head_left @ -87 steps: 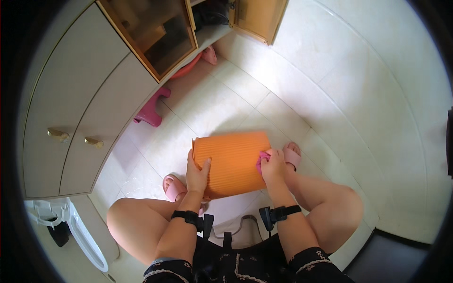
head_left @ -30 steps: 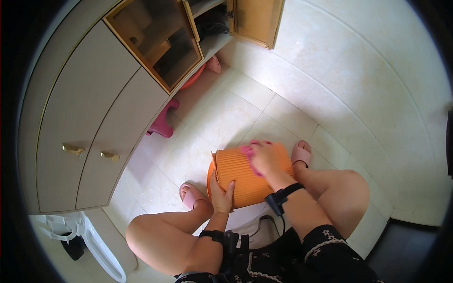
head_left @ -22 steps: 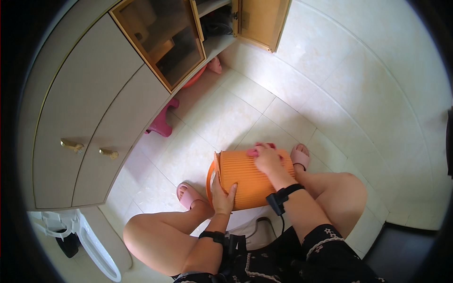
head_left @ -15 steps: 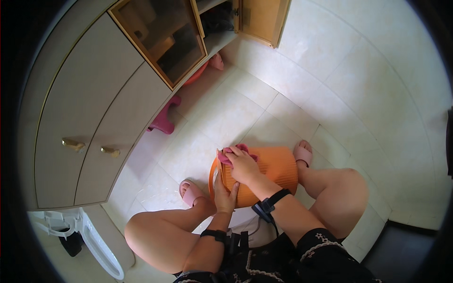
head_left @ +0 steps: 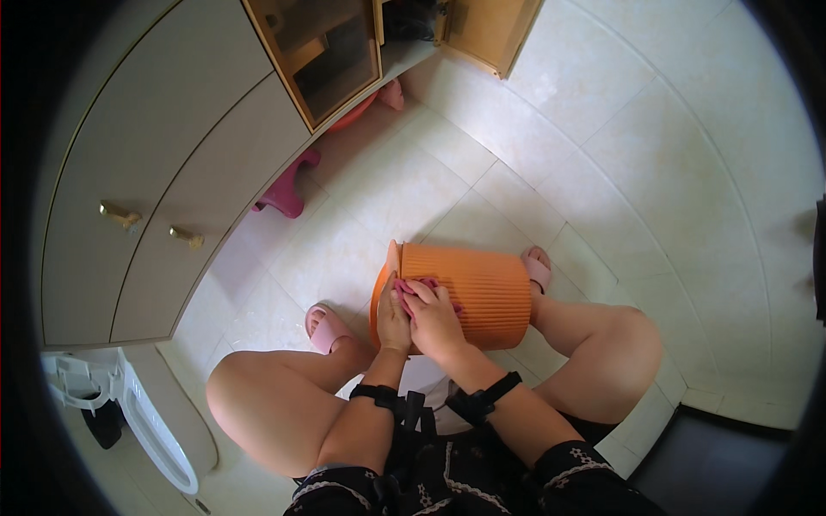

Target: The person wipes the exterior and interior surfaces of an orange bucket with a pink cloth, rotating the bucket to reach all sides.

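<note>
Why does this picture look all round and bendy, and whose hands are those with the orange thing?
A person wears a camera on their head that looks down, and its wide lens bends straight lines. So you see their own knees and arms. Both hands are on an orange ribbed bin lying on its side over the tiled floor. The left hand steadies it near the rim. The right hand presses a pink cloth against it. Pink slippers are on the person's feet. Cream cupboards stand on the left, with a pink stool beside them.

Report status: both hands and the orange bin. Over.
Left hand braces the ribbed orange bin near its rim. Right hand presses a pink cloth on it. Bin on its side between the knees.
</note>
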A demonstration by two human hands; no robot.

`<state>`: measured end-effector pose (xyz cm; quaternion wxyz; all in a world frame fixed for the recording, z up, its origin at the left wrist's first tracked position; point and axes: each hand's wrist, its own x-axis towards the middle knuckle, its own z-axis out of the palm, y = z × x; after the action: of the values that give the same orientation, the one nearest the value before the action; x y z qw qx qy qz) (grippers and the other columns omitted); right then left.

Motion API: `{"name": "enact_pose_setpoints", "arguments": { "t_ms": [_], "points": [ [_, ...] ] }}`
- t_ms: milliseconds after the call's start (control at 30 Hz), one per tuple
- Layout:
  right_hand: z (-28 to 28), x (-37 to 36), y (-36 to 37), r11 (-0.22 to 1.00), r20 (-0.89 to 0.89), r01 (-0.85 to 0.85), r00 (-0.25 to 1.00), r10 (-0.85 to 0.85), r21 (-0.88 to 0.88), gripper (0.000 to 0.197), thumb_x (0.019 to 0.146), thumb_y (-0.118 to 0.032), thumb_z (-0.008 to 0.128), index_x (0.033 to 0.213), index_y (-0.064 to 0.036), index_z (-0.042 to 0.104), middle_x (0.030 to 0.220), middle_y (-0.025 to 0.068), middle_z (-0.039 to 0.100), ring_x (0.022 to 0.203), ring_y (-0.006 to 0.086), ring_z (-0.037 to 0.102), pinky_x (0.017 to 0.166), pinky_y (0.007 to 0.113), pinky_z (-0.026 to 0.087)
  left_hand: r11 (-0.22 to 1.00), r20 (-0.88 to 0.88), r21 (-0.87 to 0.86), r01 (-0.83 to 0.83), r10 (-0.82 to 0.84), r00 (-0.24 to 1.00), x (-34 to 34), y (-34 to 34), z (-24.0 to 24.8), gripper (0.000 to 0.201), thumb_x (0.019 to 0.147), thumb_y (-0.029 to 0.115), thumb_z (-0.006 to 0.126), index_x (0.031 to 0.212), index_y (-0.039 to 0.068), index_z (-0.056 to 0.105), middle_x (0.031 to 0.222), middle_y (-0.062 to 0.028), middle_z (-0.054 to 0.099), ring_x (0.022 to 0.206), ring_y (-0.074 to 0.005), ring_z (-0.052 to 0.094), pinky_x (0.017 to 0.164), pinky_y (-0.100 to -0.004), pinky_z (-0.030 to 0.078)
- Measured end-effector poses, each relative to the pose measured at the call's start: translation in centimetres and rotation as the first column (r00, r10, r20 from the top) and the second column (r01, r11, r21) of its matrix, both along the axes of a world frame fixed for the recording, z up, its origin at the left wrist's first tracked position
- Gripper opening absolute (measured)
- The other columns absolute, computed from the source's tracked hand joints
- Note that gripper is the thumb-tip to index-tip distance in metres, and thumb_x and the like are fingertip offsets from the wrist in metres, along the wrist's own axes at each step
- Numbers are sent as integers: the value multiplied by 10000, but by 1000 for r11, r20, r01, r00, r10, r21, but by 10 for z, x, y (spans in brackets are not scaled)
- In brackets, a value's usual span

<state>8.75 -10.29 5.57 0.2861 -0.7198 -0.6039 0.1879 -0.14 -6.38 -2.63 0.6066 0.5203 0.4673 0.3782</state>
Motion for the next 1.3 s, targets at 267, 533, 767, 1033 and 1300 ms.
{"name": "enact_pose_setpoints", "arguments": {
  "t_ms": [267, 533, 767, 1033, 1300],
  "points": [
    [-16, 106, -27, 989, -190, -59, 981, 32, -137, 296, 675, 102, 563, 925, -14, 671, 1094, 123, 615, 1006, 329, 577, 862, 390, 482, 984, -287, 170, 57, -6, 958, 10, 22, 10, 508, 1026, 334, 296, 1383, -10, 405, 1404, -196, 443, 1297, -317, 424, 1079, -361, 316],
    [-18, 47, 5, 992, 75, 106, 991, -111, 73, 351, 728, 31, 575, 1057, -74, 636, 1219, 118, 541, 1088, 338, 489, 944, 445, 395, 985, -218, 152, 86, -51, 975, 14, 31, 2, 553, 1020, 356, 360, 1405, -43, 352, 1431, -206, 411, 1326, -312, 393, 1091, -341, 303],
    [-21, 20, -31, 1000, -120, 15, 993, -12, 21, 344, 667, 27, 615, 989, -75, 676, 1174, 84, 561, 1017, 322, 491, 887, 377, 432, 988, -103, 41, 147, -142, 985, 11, 35, -2, 607, 1000, 391, 418, 1423, -34, 327, 1434, -205, 411, 1326, -291, 401, 1089, -335, 301],
    [-25, 84, -34, 993, -234, 22, 972, 6, 115, 244, 657, 60, 625, 883, -29, 655, 977, 153, 622, 1000, 349, 570, 860, 363, 476, 992, -216, 26, 123, -114, 970, 19, 38, 5, 610, 995, 396, 429, 1439, -6, 317, 1453, -189, 393, 1338, -271, 387, 1092, -319, 288],
    [-2, 71, -23, 986, 77, 104, 990, -114, 129, 550, 708, -96, 673, 1231, -41, 513, 1352, 235, 389, 1100, 436, 495, 959, 422, 425, 988, -41, -103, 118, -123, 992, 30, 36, -1, 652, 949, 302, 564, 1441, -30, 294, 1442, -202, 398, 1325, -252, 398, 1082, -313, 309]
  ]
}}
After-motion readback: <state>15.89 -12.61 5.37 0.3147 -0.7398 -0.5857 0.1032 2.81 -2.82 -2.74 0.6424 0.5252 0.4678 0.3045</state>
